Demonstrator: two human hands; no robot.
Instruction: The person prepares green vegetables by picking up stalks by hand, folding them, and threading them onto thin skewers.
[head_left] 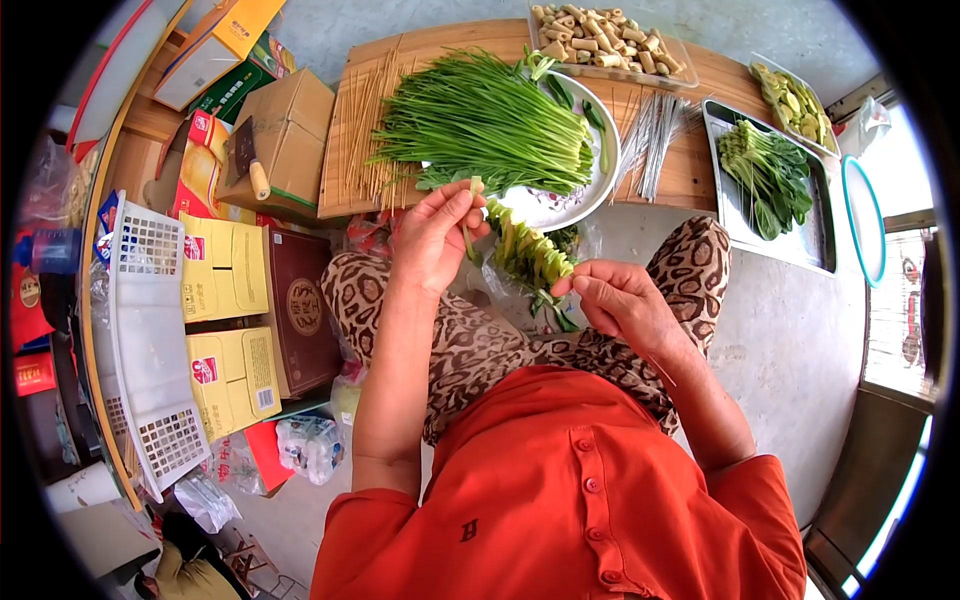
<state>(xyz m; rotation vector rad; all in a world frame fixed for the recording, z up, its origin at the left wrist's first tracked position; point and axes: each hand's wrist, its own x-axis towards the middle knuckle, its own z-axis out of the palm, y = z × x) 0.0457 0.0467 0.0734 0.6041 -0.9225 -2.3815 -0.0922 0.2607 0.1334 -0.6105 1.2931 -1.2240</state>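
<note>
The left hand [440, 235] pinches a strip of green stem [472, 235] between thumb and fingertips, while the right hand [620, 300] grips the near right end of a skewer of bunched greens [528, 250], which slants between the two hands, in front of the knees and just nearer than the white plate [600, 190] of long chives [480, 120]. On the wooden table [338, 185] beyond, bamboo skewers [365, 125] lie left of the chives and metal skewers [658, 145] right of the plate, with leafy greens [765, 175] in a metal tray [790, 255] farther right.
</note>
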